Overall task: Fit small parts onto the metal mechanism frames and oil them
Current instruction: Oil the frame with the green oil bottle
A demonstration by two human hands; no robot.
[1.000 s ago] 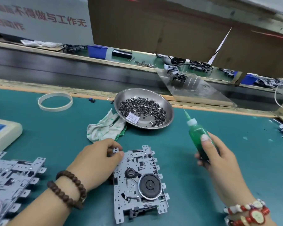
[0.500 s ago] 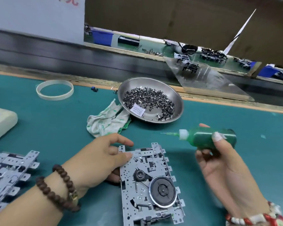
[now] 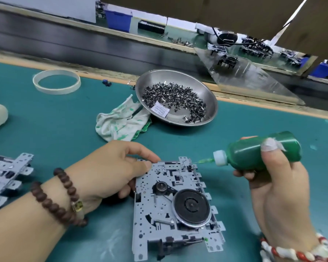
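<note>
A teal counter (image 3: 45,118) fills the foreground, bounded at its far edge by a dark conveyor belt (image 3: 83,44), beyond which we see a second bench with blue bins (image 3: 118,19). At centre lies the metal mechanism frame (image 3: 170,205), flat on the counter, its black flywheel (image 3: 192,206) facing up beside a smaller pulley (image 3: 161,187). The left hand (image 3: 110,171) steadies the frame at its upper-left corner: the thumb lies on the top plate and the fingers curl round the near edge, so this grip is closed on the frame. The right hand (image 3: 273,186) has its grip closed round a green oil bottle (image 3: 257,152), held nearly level with the thumb across the body (the other fingers wrap beneath). The bottle's thin green nozzle (image 3: 204,161) points left and its tip meets the frame's upper-right corner. Behind the frame stands a steel bowl (image 3: 206,95) holding a heap of small dark parts (image 3: 174,99) and a white printed label (image 3: 160,111). A stained white cloth (image 3: 119,121) lies just left of the bowl, partly under its rim. A pale ring (image 3: 56,82) rests well apart at far left, and further frames (image 3: 6,174) lie stacked at the left edge. We note bead bracelets on both wrists.
</note>
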